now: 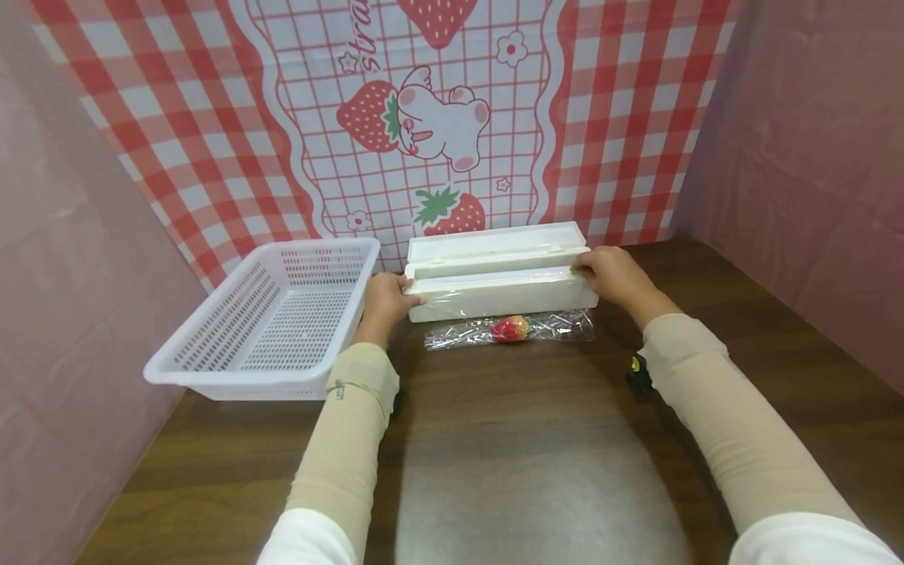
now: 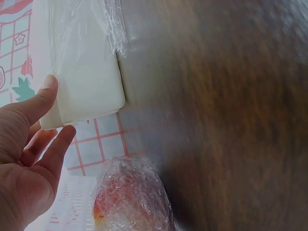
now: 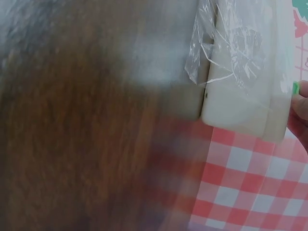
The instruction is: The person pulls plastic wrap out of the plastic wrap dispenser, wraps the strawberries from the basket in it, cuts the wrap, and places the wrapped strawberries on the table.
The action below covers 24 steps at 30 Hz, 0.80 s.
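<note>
A long white cling film dispenser box point(image 1: 503, 300) stands at the back of the table with its lid point(image 1: 497, 242) raised. Clear film hangs down over its front. My left hand point(image 1: 387, 302) pinches the left end, thumb in front and fingers behind. At the other end, my right hand point(image 1: 616, 276) grips the top edge; a small green spot shows by its fingertips. Before the box lies clear film point(image 1: 462, 336) with a red and yellow fruit-like thing point(image 1: 510, 328) on or in it. In the left wrist view, a film-wrapped red and yellow thing point(image 2: 132, 197) sits beyond the box's end.
A white slotted plastic basket point(image 1: 250, 375) stands to the left of my left hand. Behind the box hangs a red checked cloth point(image 1: 625, 118) with strawberry prints. Pink cloth point(image 1: 798, 157) covers both sides of the brown wooden table point(image 1: 537, 471).
</note>
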Motion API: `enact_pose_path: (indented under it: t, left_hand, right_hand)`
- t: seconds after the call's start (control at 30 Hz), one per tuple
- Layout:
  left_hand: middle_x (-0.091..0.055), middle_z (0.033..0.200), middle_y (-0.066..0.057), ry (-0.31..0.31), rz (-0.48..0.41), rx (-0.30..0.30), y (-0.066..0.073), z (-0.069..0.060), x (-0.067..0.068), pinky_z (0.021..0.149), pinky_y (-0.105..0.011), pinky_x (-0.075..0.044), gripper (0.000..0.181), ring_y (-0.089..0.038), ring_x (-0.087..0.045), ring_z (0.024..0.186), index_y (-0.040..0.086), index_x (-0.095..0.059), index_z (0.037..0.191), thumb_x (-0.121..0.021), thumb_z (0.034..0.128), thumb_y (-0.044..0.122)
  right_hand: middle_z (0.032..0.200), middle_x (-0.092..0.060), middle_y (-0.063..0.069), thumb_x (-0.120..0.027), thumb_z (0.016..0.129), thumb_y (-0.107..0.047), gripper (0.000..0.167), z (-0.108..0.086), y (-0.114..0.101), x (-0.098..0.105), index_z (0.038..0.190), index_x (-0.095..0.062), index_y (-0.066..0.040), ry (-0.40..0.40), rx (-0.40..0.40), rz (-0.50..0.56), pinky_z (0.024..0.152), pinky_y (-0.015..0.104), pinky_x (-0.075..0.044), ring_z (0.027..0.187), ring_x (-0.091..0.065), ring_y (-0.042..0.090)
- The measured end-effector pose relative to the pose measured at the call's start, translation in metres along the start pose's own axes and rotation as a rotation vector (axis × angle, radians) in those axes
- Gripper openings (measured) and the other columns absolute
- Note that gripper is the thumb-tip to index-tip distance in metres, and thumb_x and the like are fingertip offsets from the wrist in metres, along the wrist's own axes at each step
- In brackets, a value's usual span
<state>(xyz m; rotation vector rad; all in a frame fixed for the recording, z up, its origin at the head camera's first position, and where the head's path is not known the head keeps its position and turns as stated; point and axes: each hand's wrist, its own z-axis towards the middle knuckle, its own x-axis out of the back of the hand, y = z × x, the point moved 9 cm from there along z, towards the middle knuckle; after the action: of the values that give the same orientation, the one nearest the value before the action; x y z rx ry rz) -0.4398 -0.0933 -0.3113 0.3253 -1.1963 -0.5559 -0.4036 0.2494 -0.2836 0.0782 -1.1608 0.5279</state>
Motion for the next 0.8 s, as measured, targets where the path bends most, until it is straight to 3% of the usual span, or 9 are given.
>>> enact_pose_path:
  t: [0.8]
  left_hand:
    - [-0.07,0.109,-0.017,0.001,0.014,-0.014,0.002,-0.001,0.001,0.093,-0.038,-0.048,0.047,-0.033,-0.064,0.1,-0.001,-0.071,0.111,-0.086,0.0745,0.025]
  right_hand:
    - [0.092,-0.069,0.022,-0.066,0.083,0.01,0.015,-0.009,0.009,0.01,0.096,-0.072,0.004,0.071,0.097,-0.03,0.083,0.053,-0.051,0.084,-0.064,0.038]
